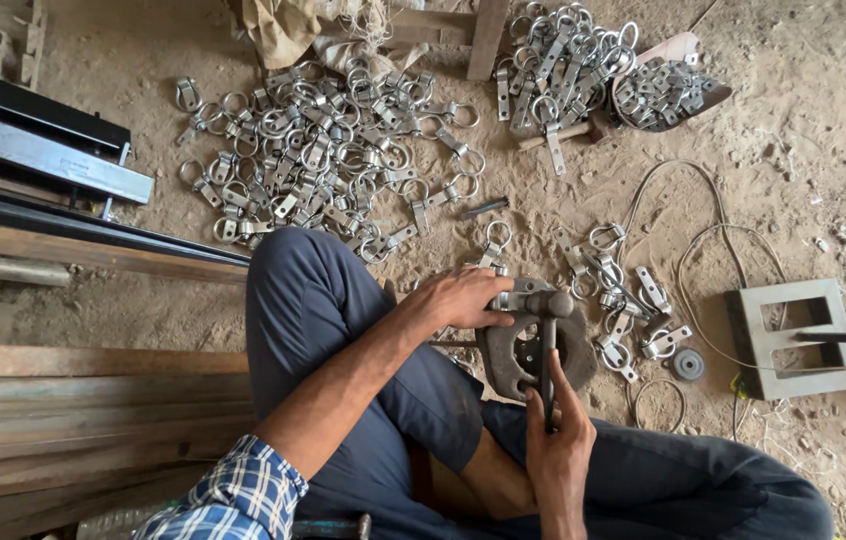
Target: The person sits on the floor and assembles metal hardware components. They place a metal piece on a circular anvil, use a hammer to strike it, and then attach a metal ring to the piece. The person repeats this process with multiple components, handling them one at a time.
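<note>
Left hand (458, 298) fingers pin a ring latch (505, 296), seemingly, on the block (533, 352); right hand (555, 440) grips the hammer (547, 345).

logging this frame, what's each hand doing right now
Left hand: closed, pressing a small grey metal ring-and-plate fitting onto the round grey iron block.
Right hand: closed on the dark metal hammer.

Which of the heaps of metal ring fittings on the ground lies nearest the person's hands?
The small scatter just right of the iron block, beside the hammer head. The big heap and the top pile lie farther away.
</note>
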